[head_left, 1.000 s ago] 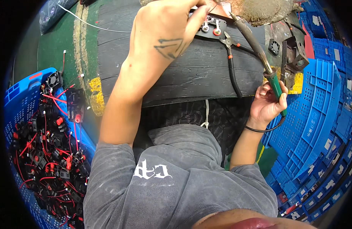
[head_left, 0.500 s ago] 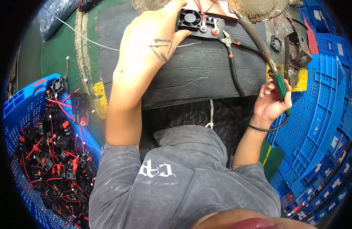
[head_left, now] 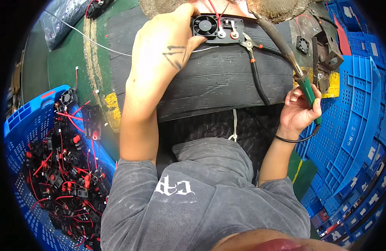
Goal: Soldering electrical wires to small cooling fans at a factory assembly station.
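My left hand pinches the left end of a black panel at the far side of the dark work board. Mounted on that panel are a small black fan and two round metal terminals, with red wire at one of them. At the right, my right hand is wrapped around the green handle of a soldering iron. The iron's shaft slants up and left, its tip end beside the panel's far right corner. Diagonal cutters with black and orange handles lie against the panel's right end.
A blue crate at the left holds many fan and wire assemblies. A rusty metal bracket and a loose small fan sit at the right, near stacked blue crates. A clear plastic bag lies far left.
The panel and my left hand sit slightly differently in the picture, the panel a little to the left. Both hands keep their grips; the soldering iron is almost unmoved.
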Available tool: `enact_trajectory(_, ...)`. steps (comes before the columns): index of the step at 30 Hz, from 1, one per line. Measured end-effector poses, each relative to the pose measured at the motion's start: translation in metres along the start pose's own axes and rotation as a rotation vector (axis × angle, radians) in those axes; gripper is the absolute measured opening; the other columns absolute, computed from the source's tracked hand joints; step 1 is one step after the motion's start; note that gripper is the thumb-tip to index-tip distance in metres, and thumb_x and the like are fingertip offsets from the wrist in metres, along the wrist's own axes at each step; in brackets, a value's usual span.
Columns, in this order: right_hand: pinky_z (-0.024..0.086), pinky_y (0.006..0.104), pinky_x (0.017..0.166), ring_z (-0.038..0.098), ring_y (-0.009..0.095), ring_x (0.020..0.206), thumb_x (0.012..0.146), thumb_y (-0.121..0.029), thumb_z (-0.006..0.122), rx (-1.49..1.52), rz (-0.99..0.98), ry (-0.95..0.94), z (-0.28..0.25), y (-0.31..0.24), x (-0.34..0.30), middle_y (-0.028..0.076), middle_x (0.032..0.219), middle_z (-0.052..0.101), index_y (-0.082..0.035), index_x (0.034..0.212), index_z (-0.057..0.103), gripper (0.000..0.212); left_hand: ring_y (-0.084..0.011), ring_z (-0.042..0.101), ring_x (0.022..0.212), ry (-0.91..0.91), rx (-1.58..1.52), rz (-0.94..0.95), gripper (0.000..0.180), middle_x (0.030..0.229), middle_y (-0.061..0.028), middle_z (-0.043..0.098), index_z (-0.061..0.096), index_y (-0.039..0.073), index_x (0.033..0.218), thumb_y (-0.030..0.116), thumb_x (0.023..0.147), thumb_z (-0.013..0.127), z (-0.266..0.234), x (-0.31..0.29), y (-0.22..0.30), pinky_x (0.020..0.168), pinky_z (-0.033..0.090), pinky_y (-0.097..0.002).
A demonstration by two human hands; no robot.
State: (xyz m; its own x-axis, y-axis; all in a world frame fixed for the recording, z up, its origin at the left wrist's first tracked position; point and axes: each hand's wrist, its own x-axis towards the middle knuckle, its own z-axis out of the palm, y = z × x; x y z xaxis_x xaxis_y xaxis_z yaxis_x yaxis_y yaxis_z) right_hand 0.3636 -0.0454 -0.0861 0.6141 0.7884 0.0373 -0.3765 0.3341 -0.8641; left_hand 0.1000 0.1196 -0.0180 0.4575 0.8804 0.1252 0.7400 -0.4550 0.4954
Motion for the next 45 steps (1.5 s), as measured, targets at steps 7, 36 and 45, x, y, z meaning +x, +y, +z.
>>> enact_trajectory(7, 0.042, 0.0287, 0.048, 0.053, 0.018, 0.061, 0.092, -0.039, 0.047, -0.008, -0.002, -0.013, 0.000, -0.001, 0.000, 0.014, 0.078, 0.062, -0.006, 0.113, 0.061, 0.042, -0.0303, 0.063, 0.068, 0.003, -0.023, 0.005, 0.042, 0.071, -0.0094, 0.063, 0.060, 0.006, 0.108, 0.015, 0.071, 0.078, -0.001, -0.001, 0.001, 0.064, 0.048, -0.0368)
enact_trajectory(36, 0.040, 0.0251, 0.042, 0.048, 0.018, 0.060, 0.092, -0.035, 0.051, 0.197, -0.004, 0.076, -0.053, -0.057, -0.027, 0.011, 0.075, 0.061, -0.004, 0.108, 0.066, 0.038, -0.0102, 0.055, 0.060, 0.005, -0.348, -0.067, 0.044, 0.067, -0.0033, 0.060, 0.063, 0.004, 0.110, 0.010, 0.071, 0.080, 0.000, 0.001, 0.000, 0.059, 0.047, -0.0252)
enact_trajectory(45, 0.042, 0.0291, 0.049, 0.053, 0.018, 0.063, 0.096, -0.035, 0.045, -0.087, -0.175, 0.519, -0.144, -0.104, -0.053, 0.011, 0.076, 0.064, -0.002, 0.112, 0.061, 0.040, -0.0030, 0.052, 0.066, 0.035, -0.505, -0.021, 0.044, 0.074, 0.0035, 0.057, 0.062, 0.006, 0.115, 0.004, 0.075, 0.079, 0.005, 0.003, 0.005, 0.063, 0.044, -0.0174)
